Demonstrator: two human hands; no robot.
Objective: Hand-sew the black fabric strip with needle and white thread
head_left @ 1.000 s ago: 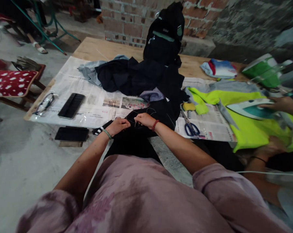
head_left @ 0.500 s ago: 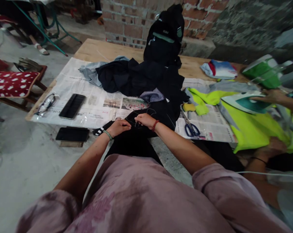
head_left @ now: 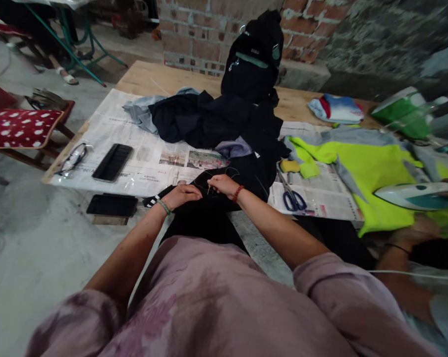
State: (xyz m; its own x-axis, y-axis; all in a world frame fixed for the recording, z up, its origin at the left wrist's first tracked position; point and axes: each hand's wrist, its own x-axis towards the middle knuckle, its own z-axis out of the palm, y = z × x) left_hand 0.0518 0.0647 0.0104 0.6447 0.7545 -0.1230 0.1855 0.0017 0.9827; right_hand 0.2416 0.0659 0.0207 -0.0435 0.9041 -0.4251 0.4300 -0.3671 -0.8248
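A black garment (head_left: 246, 173) with white stripes at its left end lies over the table edge and my lap. My left hand (head_left: 180, 195) is closed on its near edge, thumb and fingers pressed together on the cloth. Just right of it, my right hand (head_left: 224, 185) pinches a thin sewing needle (head_left: 208, 190), small and partly hidden by the fingers. A loop of pale thread (head_left: 234, 169) trails over the black cloth beside that hand. Blue-handled scissors (head_left: 294, 199) lie on the newspaper to the right, by a yellow sponge-like block (head_left: 290, 166).
Newspaper (head_left: 142, 168) covers the wooden table, with phones (head_left: 112, 162), glasses (head_left: 73, 157), dark clothes (head_left: 209, 119) and a black backpack (head_left: 252, 59) on it. At right, a co-worker's hand holds an iron (head_left: 413, 196) on a yellow-grey garment (head_left: 380, 163).
The co-worker's iron has moved right and nearer over the yellow garment. My right hand has barely shifted, and the needle shows more plainly below its fingers. My left hand stays on the cloth.
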